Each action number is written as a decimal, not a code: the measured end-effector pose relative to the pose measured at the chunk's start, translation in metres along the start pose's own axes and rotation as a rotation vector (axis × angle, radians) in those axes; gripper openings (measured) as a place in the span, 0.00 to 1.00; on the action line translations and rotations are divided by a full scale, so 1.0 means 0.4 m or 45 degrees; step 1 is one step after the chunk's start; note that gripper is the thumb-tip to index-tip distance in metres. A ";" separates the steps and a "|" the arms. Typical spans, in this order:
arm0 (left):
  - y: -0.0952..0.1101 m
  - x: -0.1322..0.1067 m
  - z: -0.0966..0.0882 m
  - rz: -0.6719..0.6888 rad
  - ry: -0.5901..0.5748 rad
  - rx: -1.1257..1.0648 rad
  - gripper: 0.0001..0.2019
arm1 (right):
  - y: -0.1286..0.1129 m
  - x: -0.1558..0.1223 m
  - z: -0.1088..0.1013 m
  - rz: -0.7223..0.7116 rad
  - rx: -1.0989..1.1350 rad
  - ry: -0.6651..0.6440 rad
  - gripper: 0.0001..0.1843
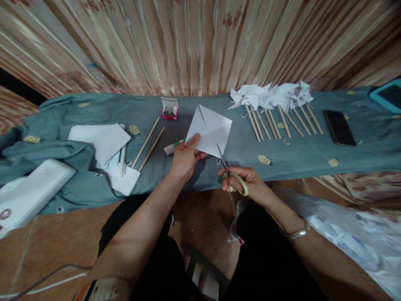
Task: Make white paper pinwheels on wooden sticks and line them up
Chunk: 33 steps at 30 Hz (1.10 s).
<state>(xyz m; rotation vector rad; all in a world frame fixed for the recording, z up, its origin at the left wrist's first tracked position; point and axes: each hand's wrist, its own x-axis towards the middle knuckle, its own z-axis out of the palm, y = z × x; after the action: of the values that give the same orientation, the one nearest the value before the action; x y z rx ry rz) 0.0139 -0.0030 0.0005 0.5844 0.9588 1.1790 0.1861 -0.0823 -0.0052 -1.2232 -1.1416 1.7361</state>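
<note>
My left hand (184, 159) grips a white paper square (213, 127) by its near left edge, thumb on top. One slit runs in from the paper's far corner. In my right hand (242, 179) is a pair of scissors (238, 182) with pale green handles. Their blades meet the paper at its near corner. Partly under the left hand lies a small green and white piece (173, 146), whose kind I cannot make out. Beyond it stands an open red box (170, 112) with small metal pieces inside.
Several paper pinwheels (275, 97) on wooden sticks lie at the back right, near a black phone (339, 128). Two loose sticks (145, 142) and a stack of white paper (97, 140) lie left. A white box (37, 196) sits at the cloth's left end. A curtain (200, 50) hangs behind.
</note>
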 end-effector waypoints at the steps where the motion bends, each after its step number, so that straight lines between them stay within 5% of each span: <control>1: 0.000 0.000 0.001 -0.002 0.004 -0.001 0.12 | 0.000 0.000 0.000 0.000 -0.002 0.002 0.24; 33: -0.009 -0.003 0.002 -0.011 -0.034 -0.029 0.16 | -0.006 0.003 0.004 0.039 0.044 0.055 0.22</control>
<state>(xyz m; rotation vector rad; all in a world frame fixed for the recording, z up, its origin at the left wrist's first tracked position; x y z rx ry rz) 0.0163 -0.0054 -0.0017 0.5764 0.9233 1.1702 0.1845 -0.0807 -0.0031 -1.2573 -1.0686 1.7364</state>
